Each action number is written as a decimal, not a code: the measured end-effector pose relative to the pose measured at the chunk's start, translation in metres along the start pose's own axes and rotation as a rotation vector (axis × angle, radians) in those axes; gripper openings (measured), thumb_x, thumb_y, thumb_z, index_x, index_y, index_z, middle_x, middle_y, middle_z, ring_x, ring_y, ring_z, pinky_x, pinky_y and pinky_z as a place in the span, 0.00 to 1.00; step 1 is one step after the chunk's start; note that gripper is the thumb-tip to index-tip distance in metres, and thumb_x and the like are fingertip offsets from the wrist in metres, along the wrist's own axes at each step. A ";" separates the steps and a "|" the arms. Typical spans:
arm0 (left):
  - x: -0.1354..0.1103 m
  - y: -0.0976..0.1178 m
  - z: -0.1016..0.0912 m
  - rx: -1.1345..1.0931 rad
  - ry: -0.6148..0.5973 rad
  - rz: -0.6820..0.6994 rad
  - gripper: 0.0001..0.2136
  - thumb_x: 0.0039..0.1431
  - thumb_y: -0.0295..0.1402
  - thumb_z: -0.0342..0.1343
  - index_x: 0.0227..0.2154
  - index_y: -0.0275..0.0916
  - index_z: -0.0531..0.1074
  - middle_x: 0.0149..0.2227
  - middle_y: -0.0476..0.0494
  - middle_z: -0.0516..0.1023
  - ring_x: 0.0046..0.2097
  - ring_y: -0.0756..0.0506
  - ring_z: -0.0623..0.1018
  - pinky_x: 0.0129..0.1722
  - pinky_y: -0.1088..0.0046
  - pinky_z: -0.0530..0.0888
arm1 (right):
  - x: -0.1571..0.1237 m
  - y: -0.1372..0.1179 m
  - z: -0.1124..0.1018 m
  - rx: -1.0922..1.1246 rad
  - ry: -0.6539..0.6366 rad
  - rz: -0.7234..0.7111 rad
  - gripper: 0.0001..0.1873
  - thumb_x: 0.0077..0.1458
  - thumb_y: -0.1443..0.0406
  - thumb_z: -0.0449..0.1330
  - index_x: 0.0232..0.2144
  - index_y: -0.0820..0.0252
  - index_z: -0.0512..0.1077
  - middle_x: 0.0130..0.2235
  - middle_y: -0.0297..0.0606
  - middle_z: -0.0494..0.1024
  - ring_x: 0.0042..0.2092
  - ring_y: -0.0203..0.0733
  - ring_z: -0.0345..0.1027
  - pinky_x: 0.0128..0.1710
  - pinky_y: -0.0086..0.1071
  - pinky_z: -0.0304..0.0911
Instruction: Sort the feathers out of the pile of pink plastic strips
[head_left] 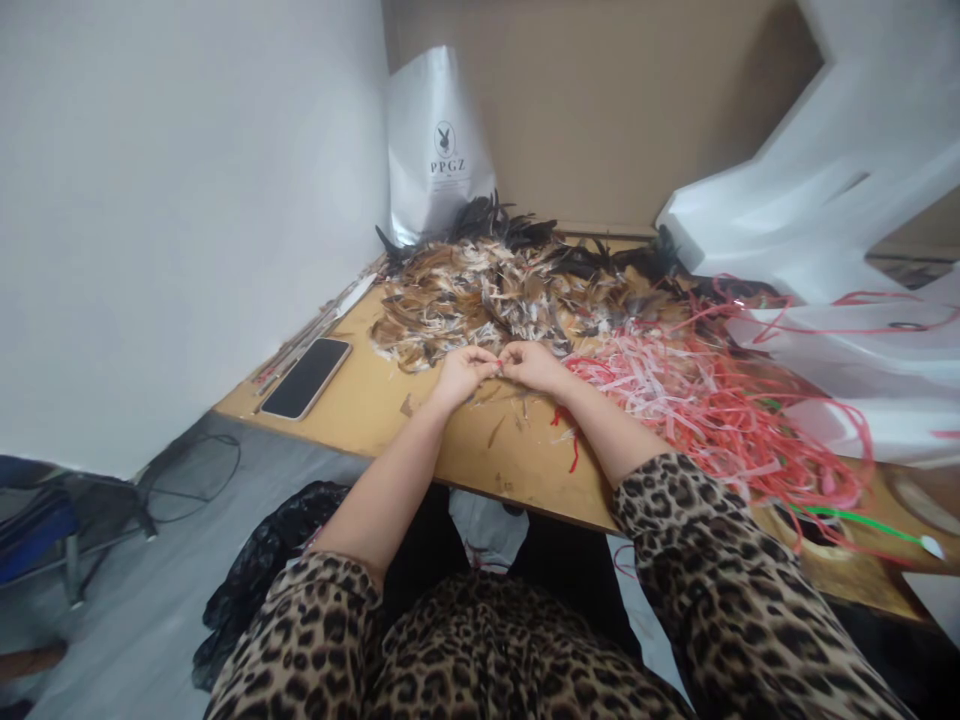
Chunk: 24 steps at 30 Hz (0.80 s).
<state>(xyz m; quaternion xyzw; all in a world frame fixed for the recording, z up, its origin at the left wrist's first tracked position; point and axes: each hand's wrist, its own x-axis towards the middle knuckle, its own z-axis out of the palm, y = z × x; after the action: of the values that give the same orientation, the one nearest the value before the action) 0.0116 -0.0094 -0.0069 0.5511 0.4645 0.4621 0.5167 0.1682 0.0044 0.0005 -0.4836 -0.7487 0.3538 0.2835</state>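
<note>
My left hand [463, 376] and my right hand [531, 365] meet fingertip to fingertip over the near part of the wooden table [457, 445]. Both are closed in a pinch around a small red strip [498, 366], of which only a bit shows between the fingers. Just beyond the hands spreads a heap of brown, white and black feathers [465, 290]. Beside my right forearm lies a tangled pile of red and pink ribbons [675, 385]. Short red strands [574, 455] stick out below that forearm.
A phone [306, 378] lies at the table's left, by the white wall. A white bag [442, 150] stands behind the feathers. White machine-like parts [810, 190] rise on the right, near a green cable tie [862, 518]. A black plastic bag [262, 570] sits below the front edge.
</note>
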 end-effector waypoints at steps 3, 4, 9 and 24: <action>-0.002 0.004 0.000 -0.056 -0.019 -0.018 0.08 0.41 0.31 0.60 0.25 0.32 0.69 0.17 0.48 0.71 0.18 0.55 0.67 0.18 0.81 0.62 | 0.001 0.002 0.001 0.020 0.001 0.006 0.09 0.39 0.63 0.56 0.25 0.64 0.70 0.20 0.29 0.67 0.21 0.28 0.55 0.21 0.23 0.50; -0.002 0.005 0.000 -0.070 -0.022 -0.023 0.08 0.42 0.30 0.59 0.25 0.33 0.68 0.17 0.48 0.72 0.18 0.54 0.68 0.17 0.81 0.62 | 0.000 0.003 0.001 0.032 0.001 0.004 0.09 0.39 0.64 0.56 0.25 0.64 0.70 0.21 0.29 0.67 0.21 0.28 0.55 0.20 0.23 0.49; -0.001 0.003 0.000 -0.083 -0.028 -0.058 0.06 0.45 0.28 0.58 0.26 0.33 0.66 0.22 0.46 0.74 0.21 0.53 0.73 0.18 0.81 0.65 | -0.001 -0.002 0.001 0.190 0.021 0.061 0.07 0.40 0.66 0.55 0.26 0.63 0.69 0.19 0.28 0.67 0.19 0.28 0.56 0.19 0.22 0.50; 0.001 -0.001 0.000 0.078 -0.057 -0.057 0.03 0.47 0.26 0.55 0.25 0.30 0.71 0.20 0.46 0.73 0.19 0.55 0.70 0.19 0.81 0.66 | -0.001 -0.007 -0.002 0.366 0.025 -0.027 0.15 0.39 0.57 0.62 0.25 0.65 0.70 0.24 0.33 0.72 0.26 0.31 0.61 0.28 0.26 0.56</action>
<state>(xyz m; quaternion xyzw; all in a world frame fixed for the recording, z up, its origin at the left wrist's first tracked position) 0.0112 -0.0087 -0.0078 0.5703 0.4827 0.4128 0.5209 0.1664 0.0020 0.0077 -0.4181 -0.6746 0.4741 0.3811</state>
